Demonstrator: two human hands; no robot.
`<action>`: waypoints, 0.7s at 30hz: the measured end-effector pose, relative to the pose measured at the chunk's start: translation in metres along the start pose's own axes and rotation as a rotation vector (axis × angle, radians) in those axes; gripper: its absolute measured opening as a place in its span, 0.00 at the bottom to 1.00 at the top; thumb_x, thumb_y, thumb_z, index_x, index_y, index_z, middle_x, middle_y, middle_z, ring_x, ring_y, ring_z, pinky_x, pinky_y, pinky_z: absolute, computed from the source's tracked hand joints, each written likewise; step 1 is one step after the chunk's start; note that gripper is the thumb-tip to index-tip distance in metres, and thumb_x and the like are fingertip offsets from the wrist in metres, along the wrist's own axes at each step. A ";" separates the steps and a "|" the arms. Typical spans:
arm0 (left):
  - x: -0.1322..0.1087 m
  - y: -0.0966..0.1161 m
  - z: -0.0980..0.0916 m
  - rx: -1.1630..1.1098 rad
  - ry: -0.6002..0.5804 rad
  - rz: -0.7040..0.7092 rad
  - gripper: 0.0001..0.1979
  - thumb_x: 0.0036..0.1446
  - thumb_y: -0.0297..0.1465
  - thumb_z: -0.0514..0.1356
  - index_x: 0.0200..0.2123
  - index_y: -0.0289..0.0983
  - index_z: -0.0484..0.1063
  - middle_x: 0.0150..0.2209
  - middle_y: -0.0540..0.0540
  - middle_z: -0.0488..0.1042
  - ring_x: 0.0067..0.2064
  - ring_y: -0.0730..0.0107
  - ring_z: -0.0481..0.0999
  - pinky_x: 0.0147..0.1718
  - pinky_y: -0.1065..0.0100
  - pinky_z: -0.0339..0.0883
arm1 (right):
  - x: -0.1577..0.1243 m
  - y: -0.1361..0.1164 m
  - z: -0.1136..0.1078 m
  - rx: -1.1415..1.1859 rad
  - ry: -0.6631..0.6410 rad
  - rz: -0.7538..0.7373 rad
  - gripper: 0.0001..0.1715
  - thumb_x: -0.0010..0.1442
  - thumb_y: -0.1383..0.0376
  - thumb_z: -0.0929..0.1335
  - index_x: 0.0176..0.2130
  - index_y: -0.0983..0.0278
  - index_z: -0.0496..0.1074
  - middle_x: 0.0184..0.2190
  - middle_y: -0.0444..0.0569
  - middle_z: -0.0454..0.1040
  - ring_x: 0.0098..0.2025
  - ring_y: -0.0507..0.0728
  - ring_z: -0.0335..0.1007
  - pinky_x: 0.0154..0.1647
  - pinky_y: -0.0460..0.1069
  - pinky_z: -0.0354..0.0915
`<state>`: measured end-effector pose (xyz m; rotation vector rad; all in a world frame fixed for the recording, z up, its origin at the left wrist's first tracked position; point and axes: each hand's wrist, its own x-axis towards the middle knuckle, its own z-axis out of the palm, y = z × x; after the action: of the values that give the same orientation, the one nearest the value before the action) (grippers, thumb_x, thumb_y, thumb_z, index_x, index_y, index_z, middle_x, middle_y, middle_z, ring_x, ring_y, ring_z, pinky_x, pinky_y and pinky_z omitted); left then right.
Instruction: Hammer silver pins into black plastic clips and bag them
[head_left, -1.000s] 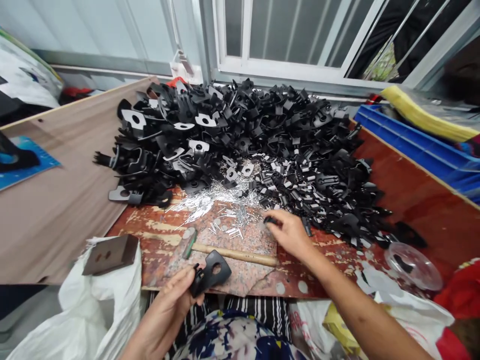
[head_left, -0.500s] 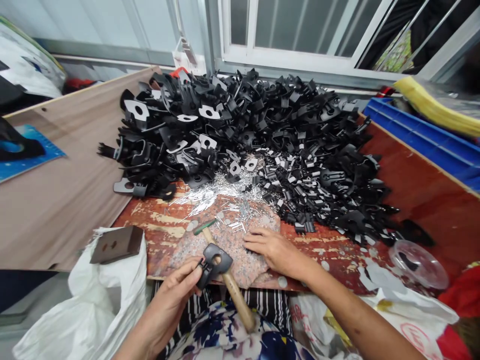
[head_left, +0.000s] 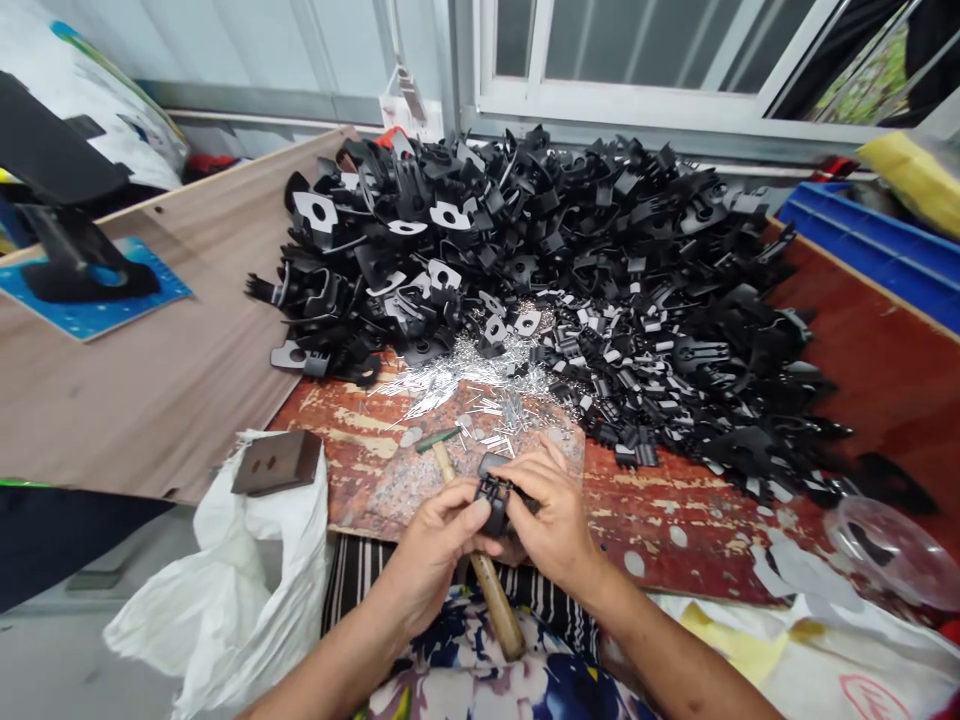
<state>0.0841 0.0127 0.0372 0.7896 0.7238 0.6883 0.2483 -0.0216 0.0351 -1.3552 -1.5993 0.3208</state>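
R hand (head_left: 553, 512) now meets L hand (head_left: 439, 535) at blk part (head_left: 496, 513); prev. apart.

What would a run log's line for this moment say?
left hand: gripping black part; right hand: touching it; hammer: handle beneath; metal pins: beyond

A white garment (head_left: 457, 690) bears navy flowers; both forearms (head_left: 360, 635) are bare.

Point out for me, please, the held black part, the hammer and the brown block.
Black part (head_left: 493, 517), head view: on its lower section.
Hammer (head_left: 498, 605), head view: on its wooden handle.
Brown block (head_left: 283, 457), head view: on its broad face.
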 end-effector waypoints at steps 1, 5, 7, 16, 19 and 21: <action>0.001 -0.001 0.002 -0.011 -0.005 0.015 0.11 0.53 0.38 0.72 0.34 0.36 0.83 0.41 0.45 0.67 0.36 0.71 0.70 0.31 0.71 0.77 | -0.002 -0.001 0.002 -0.003 0.015 -0.007 0.17 0.62 0.72 0.67 0.45 0.55 0.78 0.36 0.42 0.80 0.41 0.56 0.74 0.68 0.68 0.48; -0.001 -0.003 -0.001 -0.017 -0.023 0.029 0.10 0.54 0.37 0.71 0.33 0.35 0.82 0.43 0.45 0.67 0.36 0.71 0.72 0.32 0.72 0.77 | -0.006 0.001 0.003 -0.007 0.014 -0.049 0.21 0.63 0.72 0.65 0.50 0.53 0.77 0.36 0.43 0.80 0.44 0.56 0.74 0.69 0.69 0.45; -0.002 -0.002 -0.005 -0.003 -0.033 0.023 0.10 0.55 0.37 0.70 0.31 0.35 0.82 0.43 0.45 0.67 0.35 0.72 0.71 0.30 0.73 0.76 | -0.008 0.001 0.001 -0.005 -0.033 -0.081 0.23 0.64 0.72 0.64 0.54 0.53 0.75 0.37 0.43 0.79 0.44 0.57 0.73 0.69 0.69 0.45; 0.003 0.005 -0.023 0.239 -0.025 0.049 0.14 0.53 0.41 0.70 0.29 0.34 0.81 0.66 0.42 0.57 0.29 0.78 0.72 0.25 0.71 0.73 | -0.009 -0.007 -0.006 0.310 -0.288 0.095 0.22 0.65 0.68 0.64 0.56 0.57 0.75 0.43 0.48 0.80 0.47 0.57 0.74 0.55 0.56 0.66; 0.005 0.005 -0.033 0.263 -0.031 0.012 0.15 0.53 0.42 0.70 0.30 0.34 0.80 0.51 0.41 0.72 0.27 0.79 0.69 0.24 0.75 0.68 | 0.015 0.022 -0.026 0.131 -0.479 0.090 0.19 0.66 0.68 0.64 0.52 0.56 0.78 0.37 0.45 0.80 0.40 0.56 0.73 0.48 0.53 0.66; 0.005 0.004 -0.038 0.221 0.014 -0.023 0.15 0.51 0.42 0.72 0.29 0.34 0.80 0.35 0.46 0.74 0.26 0.78 0.67 0.25 0.77 0.66 | 0.039 0.049 -0.043 -0.214 -0.414 0.080 0.18 0.67 0.69 0.64 0.48 0.55 0.79 0.37 0.45 0.80 0.39 0.56 0.70 0.49 0.54 0.61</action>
<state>0.0560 0.0328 0.0205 0.9780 0.8293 0.6000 0.3158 0.0130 0.0396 -1.5931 -1.9670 0.5166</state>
